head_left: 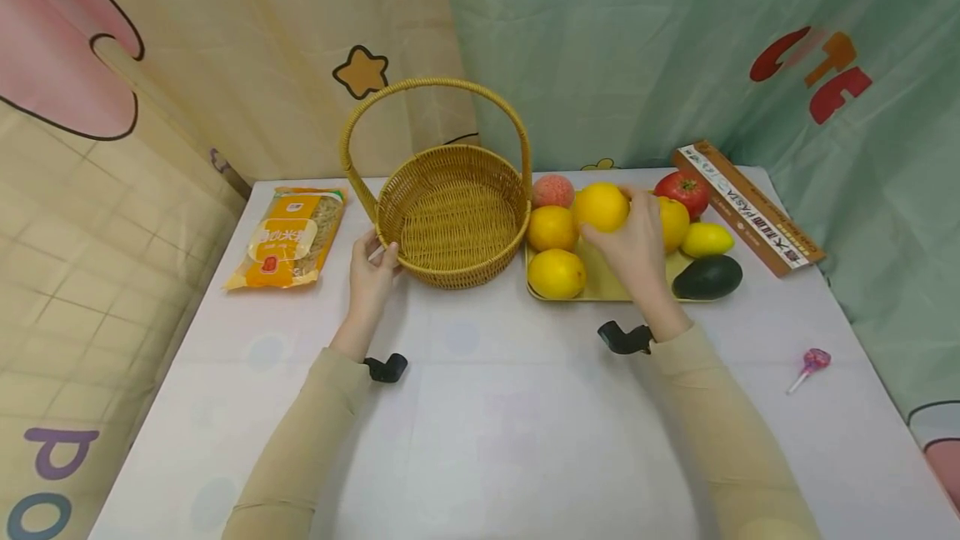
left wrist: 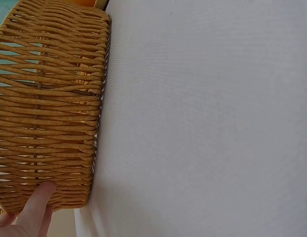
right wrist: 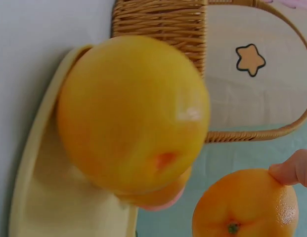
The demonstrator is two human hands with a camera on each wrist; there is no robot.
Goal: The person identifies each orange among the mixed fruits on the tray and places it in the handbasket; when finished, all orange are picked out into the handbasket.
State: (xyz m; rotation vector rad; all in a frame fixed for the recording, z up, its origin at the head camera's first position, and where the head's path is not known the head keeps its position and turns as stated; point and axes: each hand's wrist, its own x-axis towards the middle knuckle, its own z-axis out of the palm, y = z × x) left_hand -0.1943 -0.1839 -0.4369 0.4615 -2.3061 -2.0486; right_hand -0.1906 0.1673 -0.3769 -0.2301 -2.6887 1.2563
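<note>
My right hand [head_left: 633, 236] holds an orange [head_left: 600, 207] above the yellow tray [head_left: 607, 286]; in the right wrist view a fingertip [right wrist: 291, 170] presses the orange [right wrist: 247, 207]. My left hand [head_left: 371, 273] grips the left front of the wicker basket [head_left: 457, 273], with a digit against its woven wall [left wrist: 49, 128] in the left wrist view. Inside, the basket's bottom is bare. Around the right hand sit another orange [head_left: 553, 228], a yellow fruit [head_left: 557, 273], a peach [head_left: 553, 190], an orange-yellow fruit [head_left: 673, 223] partly hidden by the hand, and a lemon [head_left: 707, 240].
A dark green avocado [head_left: 708, 277] and a red fruit [head_left: 682, 192] lie at the tray's right. Beyond them lies a long pasta box [head_left: 750, 207]. An orange noodle bag [head_left: 288, 237] is left of the basket; a lollipop [head_left: 816, 359] lies at the right. Curtains [head_left: 600, 48] stand behind the table.
</note>
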